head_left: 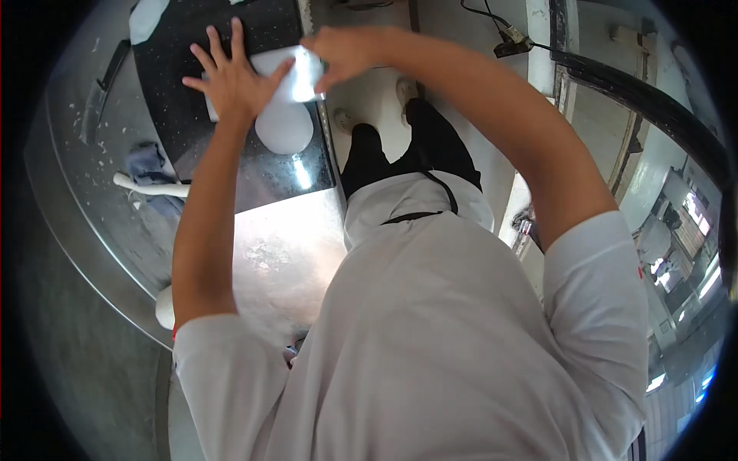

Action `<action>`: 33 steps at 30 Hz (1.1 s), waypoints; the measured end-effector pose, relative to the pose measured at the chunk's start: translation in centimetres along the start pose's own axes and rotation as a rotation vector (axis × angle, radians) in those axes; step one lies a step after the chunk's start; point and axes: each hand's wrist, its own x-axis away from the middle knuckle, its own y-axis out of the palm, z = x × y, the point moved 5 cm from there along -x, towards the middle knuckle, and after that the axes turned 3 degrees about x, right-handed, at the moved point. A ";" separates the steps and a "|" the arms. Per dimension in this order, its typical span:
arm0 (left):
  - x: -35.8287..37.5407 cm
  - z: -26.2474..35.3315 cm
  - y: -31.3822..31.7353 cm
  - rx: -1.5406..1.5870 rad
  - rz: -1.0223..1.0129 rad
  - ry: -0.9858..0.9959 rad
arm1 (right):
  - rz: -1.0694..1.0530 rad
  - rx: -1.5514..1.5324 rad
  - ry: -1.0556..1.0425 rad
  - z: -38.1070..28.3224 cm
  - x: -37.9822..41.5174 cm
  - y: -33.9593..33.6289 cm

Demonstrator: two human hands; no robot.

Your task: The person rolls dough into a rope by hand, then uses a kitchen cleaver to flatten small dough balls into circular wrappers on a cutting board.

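Observation:
My left hand (233,86) lies with its fingers spread on a flat, glossy white sheet (307,74), whose material I cannot make out. At the sheet's right edge is my right hand (342,55), its fingers and thumb bent around that edge; the grip is partly blurred by glare. A round white disc (284,128) sits just below the sheet, close to my left wrist. Both white pieces rest on a black speckled slab (171,84).
Left of the slab lie a blade-like tool (104,94), a dark grey cloth (146,163) and a pale stick (150,186). A shiny metal surface (284,246) adjoins the slab. Cables with a connector (513,42) hang at upper right.

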 end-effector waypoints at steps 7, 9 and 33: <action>1.5 0.9 -2.0 0.123 0.081 0.073 | 0.081 0.059 0.061 -1.0 0.7 2.1; 0.0 -0.1 -1.7 0.110 0.144 0.101 | 0.121 0.105 -0.005 -0.1 -0.4 0.5; 4.4 4.8 -6.0 0.090 -0.795 0.454 | 0.075 -0.344 0.205 -4.2 8.4 8.4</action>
